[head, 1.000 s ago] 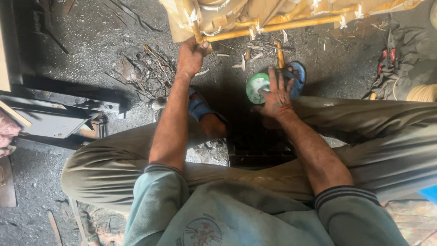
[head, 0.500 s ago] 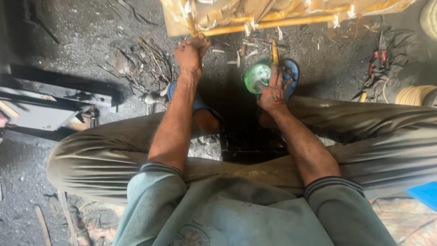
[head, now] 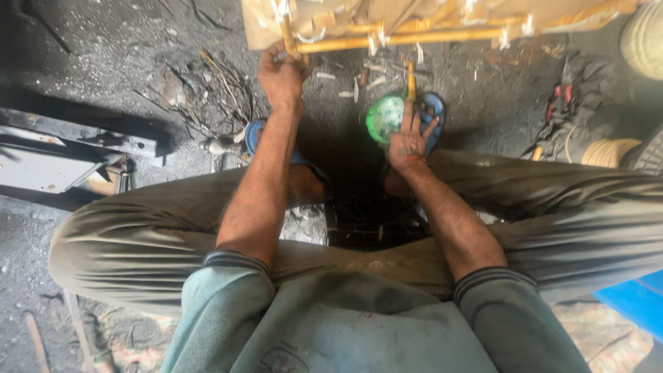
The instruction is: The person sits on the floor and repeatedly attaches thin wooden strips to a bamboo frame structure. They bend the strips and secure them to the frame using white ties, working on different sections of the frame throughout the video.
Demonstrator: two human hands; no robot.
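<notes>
My left hand is closed around a yellow cane rod of a wrapped cane frame that lies on the ground in front of me. My right hand rests beside a small round green tin, with its fingers pinching the lower end of a thin yellow stick that points up over the tin. The tin sits next to my right foot in a blue sandal. My left foot wears another blue sandal, just below my left forearm.
Dark dirty ground with twigs and scraps. A grey metal piece lies at left. Red-handled pliers and a coil of cane lie at right. A blue object is at the lower right.
My right hand has slid from over the green tin to its right edge, fingers now straighter along the stick. My left hand keeps its hold on the cane rod.
</notes>
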